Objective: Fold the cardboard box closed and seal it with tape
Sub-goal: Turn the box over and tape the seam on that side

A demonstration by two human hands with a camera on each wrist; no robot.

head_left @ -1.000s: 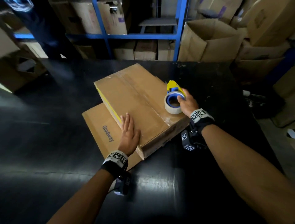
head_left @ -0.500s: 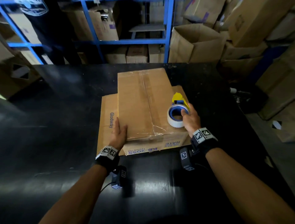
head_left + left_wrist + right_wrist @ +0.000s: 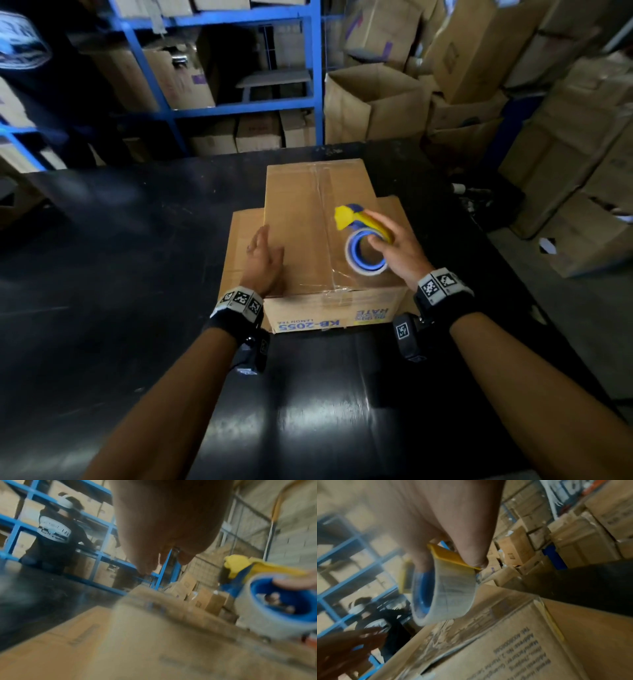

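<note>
vs half a sec ago: my right hand [image 3: 399,251] has lifted the yellow-and-blue tape dispenser w/ clear tape roll [image 3: 364,245] up & inward over the brown cardboard box [image 3: 308,219]; left hand [image 3: 263,262] slid from the near-left corner onto the top, left edge. box itself hasn't turned. right grip curled round the dispenser, thumb in the blue core. left grip flat, fingers straight, holding nothing. box sits closed on a flat cardboard sheet [image 3: 239,240] on the black bench [image 3: 120,274], tape strip down its seam. wrist views blurred; dispenser blade not clear. count: 1 box, 1 sheet, 1 dispenser, 2 hands.
</note>
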